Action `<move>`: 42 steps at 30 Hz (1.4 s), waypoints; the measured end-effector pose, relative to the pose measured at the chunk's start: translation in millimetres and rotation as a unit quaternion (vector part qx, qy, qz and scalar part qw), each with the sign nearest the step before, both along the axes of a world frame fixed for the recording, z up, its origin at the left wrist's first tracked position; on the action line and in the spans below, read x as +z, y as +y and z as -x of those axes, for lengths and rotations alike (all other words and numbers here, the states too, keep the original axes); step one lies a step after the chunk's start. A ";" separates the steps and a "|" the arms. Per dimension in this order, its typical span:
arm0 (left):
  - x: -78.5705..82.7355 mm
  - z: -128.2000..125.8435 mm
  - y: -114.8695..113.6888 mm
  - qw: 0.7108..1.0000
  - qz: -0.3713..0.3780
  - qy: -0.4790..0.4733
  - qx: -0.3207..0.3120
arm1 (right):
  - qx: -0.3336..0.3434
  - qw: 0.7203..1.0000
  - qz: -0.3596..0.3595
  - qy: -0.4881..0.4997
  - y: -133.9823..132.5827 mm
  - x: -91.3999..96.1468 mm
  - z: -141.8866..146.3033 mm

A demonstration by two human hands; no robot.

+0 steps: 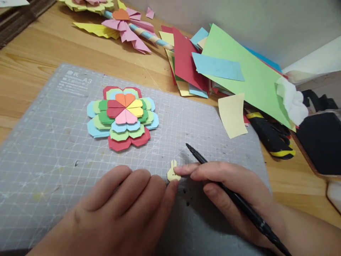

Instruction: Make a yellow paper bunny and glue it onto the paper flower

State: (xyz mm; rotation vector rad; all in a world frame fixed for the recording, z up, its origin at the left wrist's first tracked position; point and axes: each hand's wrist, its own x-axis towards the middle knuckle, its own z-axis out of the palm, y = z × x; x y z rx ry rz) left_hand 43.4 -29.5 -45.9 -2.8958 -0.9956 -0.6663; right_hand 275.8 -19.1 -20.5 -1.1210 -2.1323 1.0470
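Note:
A tiny pale-yellow folded paper figure (172,172) with two small dark dots lies on the grey cutting mat (48,142). My left hand (119,206) lies palm down on the mat, fingers together, with one fingertip pressing the figure's lower edge. My right hand (226,192) touches the figure's right side with a fingertip and grips a black pen (239,202), whose tip points up and away from the figure. A layered flower of coloured paper hearts (123,116) rests on the mat beyond my hands.
A heap of coloured paper sheets (226,67) lies at the back right of the wooden table, with a loose pale-yellow sheet (232,115) on the mat's edge. A black-and-yellow tool (271,137) lies to the right. A paper bow on a striped stick (128,26) sits at the back.

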 end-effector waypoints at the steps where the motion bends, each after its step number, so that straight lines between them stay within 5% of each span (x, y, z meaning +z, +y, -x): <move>1: -0.3 -0.3 -0.2 1.000 -0.005 -0.004 0.003 | 0.001 1.000 -0.001 0.003 0.4 0.0 0.5; 12: -2.6 3.7 -4.7 0.999 0.026 0.036 -0.022 | -0.062 0.988 0.078 0.119 -7.7 -3.6 -5.2; 21: -2.9 -0.7 -2.8 1.000 0.017 0.011 -0.011 | -0.118 0.988 0.085 0.052 -9.1 -0.4 10.5; 42: -0.4 0.3 -1.5 0.999 0.027 0.021 -0.017 | -0.098 0.993 0.061 0.004 -5.7 -2.9 13.8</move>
